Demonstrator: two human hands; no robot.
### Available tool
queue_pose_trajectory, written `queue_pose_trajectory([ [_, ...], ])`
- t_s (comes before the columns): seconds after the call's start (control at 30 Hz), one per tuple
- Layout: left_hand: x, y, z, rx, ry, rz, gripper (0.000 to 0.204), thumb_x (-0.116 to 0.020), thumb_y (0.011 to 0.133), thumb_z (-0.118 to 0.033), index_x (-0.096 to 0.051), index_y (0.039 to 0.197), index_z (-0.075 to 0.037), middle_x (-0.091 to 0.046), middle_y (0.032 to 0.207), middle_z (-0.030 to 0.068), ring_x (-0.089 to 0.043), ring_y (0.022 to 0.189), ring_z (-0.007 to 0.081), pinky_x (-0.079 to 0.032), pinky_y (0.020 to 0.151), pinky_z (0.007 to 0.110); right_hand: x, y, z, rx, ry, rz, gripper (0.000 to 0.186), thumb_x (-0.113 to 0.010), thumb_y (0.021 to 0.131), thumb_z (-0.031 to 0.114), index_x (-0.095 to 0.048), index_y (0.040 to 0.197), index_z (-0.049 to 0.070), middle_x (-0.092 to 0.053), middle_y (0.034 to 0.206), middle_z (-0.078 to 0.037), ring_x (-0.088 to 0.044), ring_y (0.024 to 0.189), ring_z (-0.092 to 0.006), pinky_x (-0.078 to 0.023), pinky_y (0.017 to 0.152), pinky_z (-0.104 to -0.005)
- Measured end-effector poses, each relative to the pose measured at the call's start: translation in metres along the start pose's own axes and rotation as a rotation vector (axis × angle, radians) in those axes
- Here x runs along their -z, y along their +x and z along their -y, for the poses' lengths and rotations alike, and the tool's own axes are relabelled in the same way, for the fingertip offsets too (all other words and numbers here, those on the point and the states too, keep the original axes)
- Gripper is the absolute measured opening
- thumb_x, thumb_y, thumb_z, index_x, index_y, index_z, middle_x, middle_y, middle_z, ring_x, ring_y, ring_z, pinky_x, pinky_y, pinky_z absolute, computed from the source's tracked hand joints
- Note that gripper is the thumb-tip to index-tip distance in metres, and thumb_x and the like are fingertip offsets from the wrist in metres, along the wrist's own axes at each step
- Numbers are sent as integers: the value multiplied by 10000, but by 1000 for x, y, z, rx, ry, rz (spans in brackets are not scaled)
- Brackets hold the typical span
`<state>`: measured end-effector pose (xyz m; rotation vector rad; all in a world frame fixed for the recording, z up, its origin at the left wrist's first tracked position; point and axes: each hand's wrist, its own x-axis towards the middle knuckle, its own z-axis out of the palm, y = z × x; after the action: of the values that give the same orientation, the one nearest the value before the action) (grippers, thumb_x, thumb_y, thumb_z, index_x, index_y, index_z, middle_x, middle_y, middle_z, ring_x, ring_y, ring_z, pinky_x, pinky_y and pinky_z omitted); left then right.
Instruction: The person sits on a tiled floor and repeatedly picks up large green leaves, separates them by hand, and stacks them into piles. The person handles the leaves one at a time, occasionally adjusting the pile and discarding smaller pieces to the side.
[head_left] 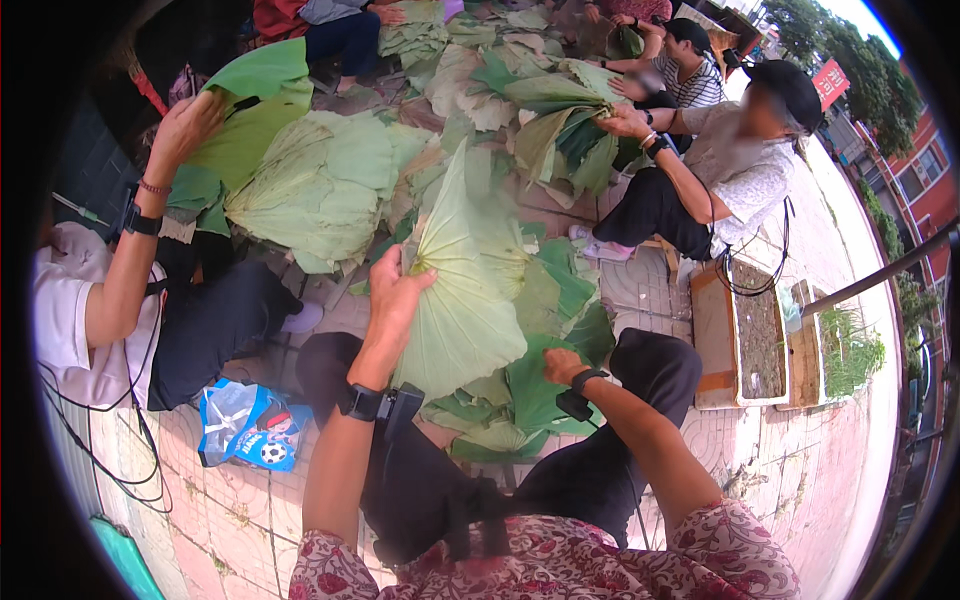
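Green leaf [465, 320] held up above a leaf pile [490, 442].
Left hand [395, 292] pinches it between thumb and fingers where veins meet, maybe because it's strongest there; right hand [567, 370] is curled by the pile, pinching or not, I cannot tell.

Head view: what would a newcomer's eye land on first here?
First, the large pale green leaf near the middle, pinched at its left side by the wearer's left hand. Then the leaf heaps spread over the paving beyond it, with people seated around them. The bright blue bag stands out at lower left.
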<state>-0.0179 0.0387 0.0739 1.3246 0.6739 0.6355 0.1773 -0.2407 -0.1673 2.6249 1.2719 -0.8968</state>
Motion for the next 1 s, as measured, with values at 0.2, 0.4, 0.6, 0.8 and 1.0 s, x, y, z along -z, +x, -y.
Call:
queue_pose_trajectory([
  [0.2,22,-34,28,149,-106,-100,442,-663,825,56,-544,1251,74,-663,1129,138,-642,963,180,-506,864,307,-65,-58,-35,89,-6,211,350,-644,804,192,-679,1096,2,-692,1095,-247,-670,1043,-409,-544,887,-480],
  [0.4,18,-29,31,83,39,-79,364,-664,819,61,-578,1172,66,-668,1072,118,-639,939,170,-505,825,300,-55,-51,-30,-169,136,-125,652,-718,758,224,-493,1344,50,-593,1262,-244,-576,1190,-417,-496,962,-485],
  [0.6,10,-21,83,12,241,-91,334,-668,806,56,-591,1130,46,-676,1026,85,-628,916,166,-490,811,297,-49,-15,-82,-329,186,-352,829,-791,715,209,-389,1425,60,-497,1366,-217,-459,1295,-427,-435,1059,-481],
  [0.8,22,-42,67,114,346,-149,400,-704,758,9,-593,1137,67,-688,1015,133,-643,938,191,-499,811,324,-50,5,-52,-396,187,-90,680,-770,703,224,-538,1319,57,-580,1324,-192,-544,1233,-408,-437,1041,-499],
  [1.0,22,-31,90,-2,198,-249,396,-731,723,-22,-618,1093,63,-702,974,181,-666,899,221,-502,805,352,-60,29,-31,12,349,-268,304,-697,741,199,-756,1005,62,-736,865,-179,-704,806,-379,-553,789,-426],
])
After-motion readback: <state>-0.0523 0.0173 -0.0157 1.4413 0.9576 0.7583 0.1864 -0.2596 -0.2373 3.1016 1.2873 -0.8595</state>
